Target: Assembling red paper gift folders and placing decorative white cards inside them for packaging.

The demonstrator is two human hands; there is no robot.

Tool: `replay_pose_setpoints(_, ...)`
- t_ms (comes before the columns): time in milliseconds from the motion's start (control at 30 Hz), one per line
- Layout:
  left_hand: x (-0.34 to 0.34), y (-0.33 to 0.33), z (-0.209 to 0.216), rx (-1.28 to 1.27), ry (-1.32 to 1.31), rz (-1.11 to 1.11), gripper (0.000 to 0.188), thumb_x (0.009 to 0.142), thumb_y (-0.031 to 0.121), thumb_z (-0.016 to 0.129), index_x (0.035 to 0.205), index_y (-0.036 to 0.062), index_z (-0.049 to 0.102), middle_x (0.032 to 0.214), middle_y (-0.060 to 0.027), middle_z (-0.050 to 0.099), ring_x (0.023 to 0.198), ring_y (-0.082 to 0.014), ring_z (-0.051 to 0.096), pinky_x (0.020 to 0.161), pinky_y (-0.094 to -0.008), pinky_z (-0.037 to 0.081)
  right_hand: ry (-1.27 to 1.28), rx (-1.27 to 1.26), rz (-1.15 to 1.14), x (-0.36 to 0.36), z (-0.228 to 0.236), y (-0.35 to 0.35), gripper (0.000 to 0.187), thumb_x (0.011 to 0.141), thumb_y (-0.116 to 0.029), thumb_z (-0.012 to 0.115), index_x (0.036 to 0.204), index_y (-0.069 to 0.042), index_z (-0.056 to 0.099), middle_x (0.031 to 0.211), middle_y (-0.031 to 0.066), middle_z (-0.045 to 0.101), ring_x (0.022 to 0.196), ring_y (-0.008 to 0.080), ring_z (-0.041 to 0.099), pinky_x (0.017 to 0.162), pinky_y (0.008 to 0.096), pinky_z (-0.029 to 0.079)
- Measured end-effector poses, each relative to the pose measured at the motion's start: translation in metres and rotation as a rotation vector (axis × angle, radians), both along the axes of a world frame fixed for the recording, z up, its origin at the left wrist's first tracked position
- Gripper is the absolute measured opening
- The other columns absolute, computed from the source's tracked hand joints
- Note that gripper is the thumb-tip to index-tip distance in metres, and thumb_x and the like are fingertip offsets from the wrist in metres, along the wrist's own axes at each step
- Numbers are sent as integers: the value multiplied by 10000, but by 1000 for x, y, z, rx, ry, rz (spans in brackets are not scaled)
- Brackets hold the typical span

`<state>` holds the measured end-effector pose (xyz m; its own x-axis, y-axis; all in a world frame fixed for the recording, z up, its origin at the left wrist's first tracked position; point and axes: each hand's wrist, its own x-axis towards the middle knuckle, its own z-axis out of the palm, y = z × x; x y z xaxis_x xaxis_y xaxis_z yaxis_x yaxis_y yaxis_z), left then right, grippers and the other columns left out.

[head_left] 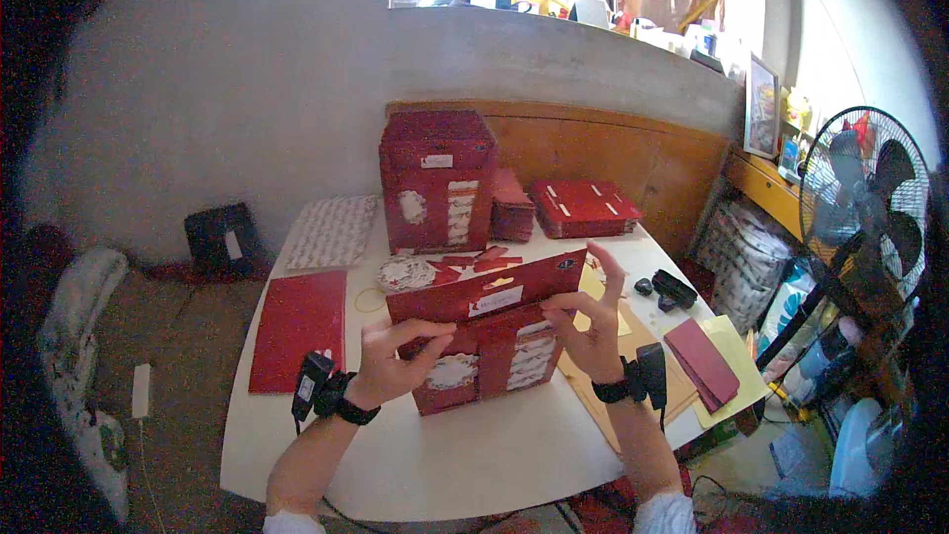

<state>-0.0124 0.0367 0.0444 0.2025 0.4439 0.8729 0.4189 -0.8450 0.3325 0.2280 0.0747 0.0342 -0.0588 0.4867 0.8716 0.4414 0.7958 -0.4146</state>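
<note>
Upright over the middle of the white table, a dark red card package (484, 361) leans slightly between my hands. A slot and a white label show on its top flap, and white lacy pieces sit on its front. My left hand (390, 366) pinches it near the left side, just under the flap. On the other side my right hand (593, 331) grips it between thumb and fingers, one finger pointing up. Behind it stands a tall stack of matching red packages (435, 188). A bundle of white lacy pieces (405, 273) lies close behind my left hand.
Flat red cards (300, 331) lie at the left, below a white patterned sheet (331, 232). Red card stacks (585, 208) stand at the back right. Folded red cards (702, 364) rest on yellow paper at the right. A black fan (870, 188) stands beyond the table.
</note>
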Motion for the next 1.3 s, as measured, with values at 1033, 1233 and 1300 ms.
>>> replay_pose_setpoints(1033,5,-15,-10,-531,-412,-335,306,740,34,640,1029,10,541,955,-56,599,850,-118,563,741,-254,463,388,-698,655,10,-10,-21,356,725,-111,667,1039,-4,540,966,63,599,854,137,564,751,283,455)
replay_pose_setpoints(1233,3,-9,-15,-567,-408,-319,292,742,31,638,1018,5,547,956,-54,600,837,-115,565,725,-255,466,414,-815,677,11,-7,-22,312,736,-95,647,1017,2,553,958,67,602,850,132,563,743,280,453)
replay_pose_setpoints(1300,2,-7,-17,-558,-405,-338,294,738,27,640,1015,1,547,954,-55,600,845,-118,564,733,-258,465,364,-704,633,11,-11,-20,293,736,-89,644,999,7,560,946,64,605,839,132,564,743,277,451)
